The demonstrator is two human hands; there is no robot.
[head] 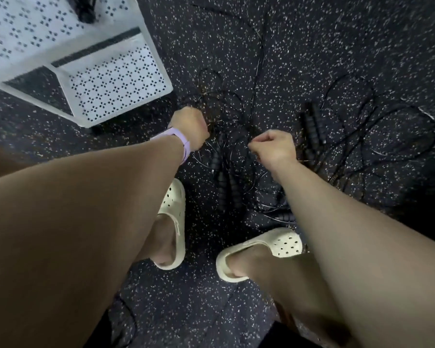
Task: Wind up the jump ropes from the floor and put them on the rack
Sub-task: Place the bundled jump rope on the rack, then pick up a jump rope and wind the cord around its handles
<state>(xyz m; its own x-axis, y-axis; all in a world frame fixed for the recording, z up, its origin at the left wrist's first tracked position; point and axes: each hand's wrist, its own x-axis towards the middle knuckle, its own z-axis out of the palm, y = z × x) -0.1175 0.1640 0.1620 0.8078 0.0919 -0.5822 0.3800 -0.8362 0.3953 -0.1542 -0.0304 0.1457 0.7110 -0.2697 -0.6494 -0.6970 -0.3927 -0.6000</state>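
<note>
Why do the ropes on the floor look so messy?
The black jump ropes lie in one tangled heap on the speckled floor, thin cords looping over each other and handles scattered among them. Both hands, left and right, pinch cords above the heap. The white rack stands beside it.

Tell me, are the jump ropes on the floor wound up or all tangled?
Mostly tangled. The ropes sprawl in loose loops over the speckled floor. Both hands, left and right, pinch thin cord, so winding looks only begun.
</note>
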